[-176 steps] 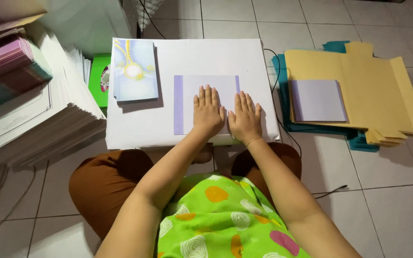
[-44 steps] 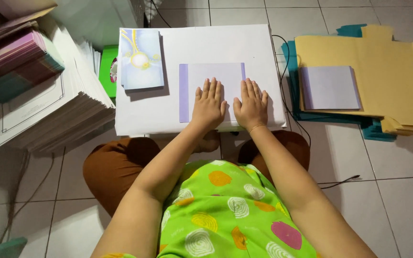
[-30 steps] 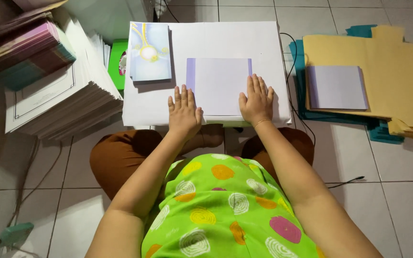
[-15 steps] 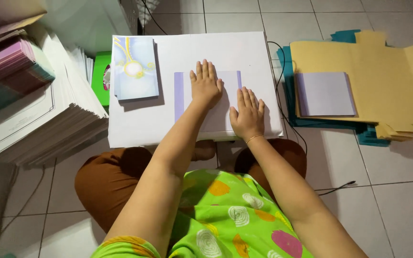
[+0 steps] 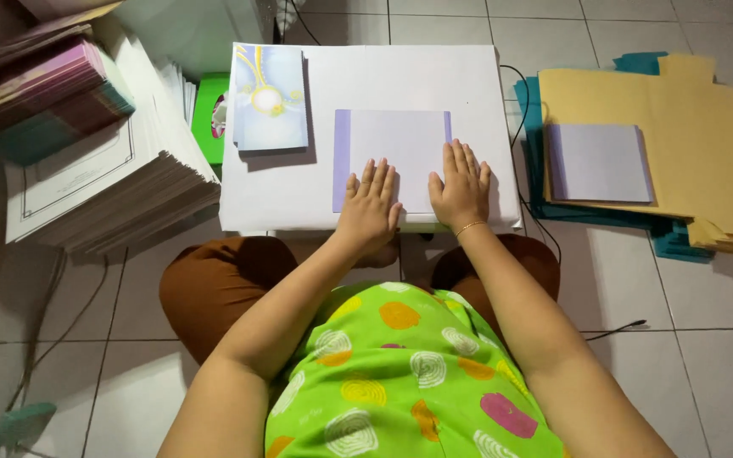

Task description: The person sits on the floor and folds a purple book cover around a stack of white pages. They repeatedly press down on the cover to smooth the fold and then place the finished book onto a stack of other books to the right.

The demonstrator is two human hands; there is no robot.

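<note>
A pale lavender folded paper (image 5: 396,144) lies in the middle of a low white table (image 5: 316,191). My left hand (image 5: 368,208) lies flat on the paper's near left part, fingers spread. My right hand (image 5: 461,185), with a thin bracelet at the wrist, presses flat on the paper's near right edge. Neither hand grips anything. A stack of cards with a blue and yellow picture (image 5: 268,97) sits on the table's far left corner.
A tall pile of white printed sheets (image 5: 103,182) with coloured booklets (image 5: 40,93) on top stands at the left. On the floor at the right lie tan cardboard sheets (image 5: 689,110) over teal ones, with another lavender paper (image 5: 597,163) on top. A green box (image 5: 209,114) sits beside the table.
My left hand has slid back from the middle of the paper to its near edge. My right hand has stayed near the right edge, and both now lie side by side.
</note>
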